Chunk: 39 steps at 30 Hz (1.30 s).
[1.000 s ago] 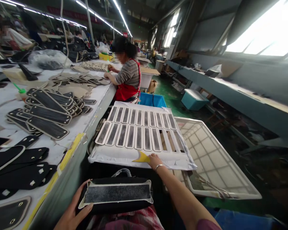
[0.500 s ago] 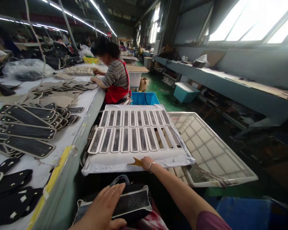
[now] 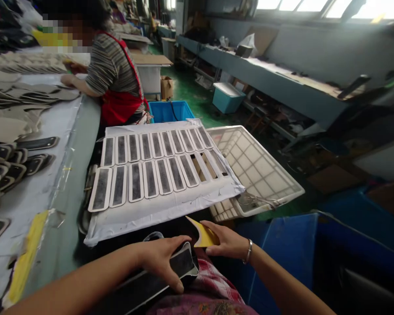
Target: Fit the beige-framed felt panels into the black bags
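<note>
My right hand [image 3: 228, 240] holds a flat yellow piece with a curved, pointed edge [image 3: 206, 234] between thumb and fingers, just in front of the board. My left hand [image 3: 162, 261] straddles a black bag [image 3: 184, 261] on my lap, thumb on the near side and fingers on the far side. Pale-edged dark material covers the bag's upper face, and a loop stands behind it. Much of the bag is hidden by my left hand and forearm. Beyond both hands lies a white-covered board [image 3: 124, 225] bearing two rows of dark strips with pale borders [image 3: 135, 181].
A white plastic crate [image 3: 265, 175] is beneath the board's right side. Left is a worktable [image 3: 61, 192] with stacked dark pieces [image 3: 6, 170]. A co-worker in a red apron [image 3: 121, 105] sits ahead near a blue bin [image 3: 170, 111]. Blue material [image 3: 285, 253] lies at my right.
My right hand has drawn the yellow piece back from the board's front edge toward the bag. My left hand has shifted right along the bag. The view has turned right and down.
</note>
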Each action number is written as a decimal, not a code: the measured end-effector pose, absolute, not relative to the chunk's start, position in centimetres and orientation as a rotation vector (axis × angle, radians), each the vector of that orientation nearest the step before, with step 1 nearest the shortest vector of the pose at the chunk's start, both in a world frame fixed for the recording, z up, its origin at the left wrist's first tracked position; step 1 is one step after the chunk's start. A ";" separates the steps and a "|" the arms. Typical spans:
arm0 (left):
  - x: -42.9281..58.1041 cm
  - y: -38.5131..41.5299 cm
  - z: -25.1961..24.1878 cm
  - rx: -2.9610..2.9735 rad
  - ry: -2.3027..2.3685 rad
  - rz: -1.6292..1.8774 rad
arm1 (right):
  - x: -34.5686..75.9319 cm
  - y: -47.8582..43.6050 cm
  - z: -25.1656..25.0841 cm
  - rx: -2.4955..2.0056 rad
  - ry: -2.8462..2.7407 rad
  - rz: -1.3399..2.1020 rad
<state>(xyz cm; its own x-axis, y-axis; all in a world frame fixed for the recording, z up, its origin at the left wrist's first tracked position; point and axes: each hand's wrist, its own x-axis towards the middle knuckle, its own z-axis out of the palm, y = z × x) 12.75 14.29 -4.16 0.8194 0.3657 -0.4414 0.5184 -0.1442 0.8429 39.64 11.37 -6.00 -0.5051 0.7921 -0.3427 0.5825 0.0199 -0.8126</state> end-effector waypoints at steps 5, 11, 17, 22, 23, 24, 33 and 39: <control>13.7 16.3 -5.9 1.534 0.437 -0.078 | 38.1 11.2 -5.9 -1.596 -2.202 1.277; 13.2 16.4 -8.2 1.282 0.369 0.078 | 34.0 12.1 -4.7 -1.881 -2.508 0.654; 12.7 15.9 -8.9 0.767 0.300 0.019 | 32.0 13.2 -4.7 -1.835 -2.649 0.545; 12.6 15.4 -10.2 0.522 0.301 0.032 | 32.2 14.3 -5.1 -1.662 -2.761 0.508; 12.5 15.3 -10.4 0.484 0.295 0.021 | 32.1 14.7 -5.1 -1.617 -2.785 0.501; 12.4 15.3 -10.6 0.453 0.297 0.019 | 32.0 15.0 -5.1 -1.563 -2.813 0.496; 11.6 14.9 -10.7 0.529 0.460 0.079 | 31.3 16.6 -5.7 -1.220 -2.961 0.424; 11.4 15.1 -11.6 0.948 0.525 0.070 | 32.0 17.1 -6.6 -0.967 -2.950 0.432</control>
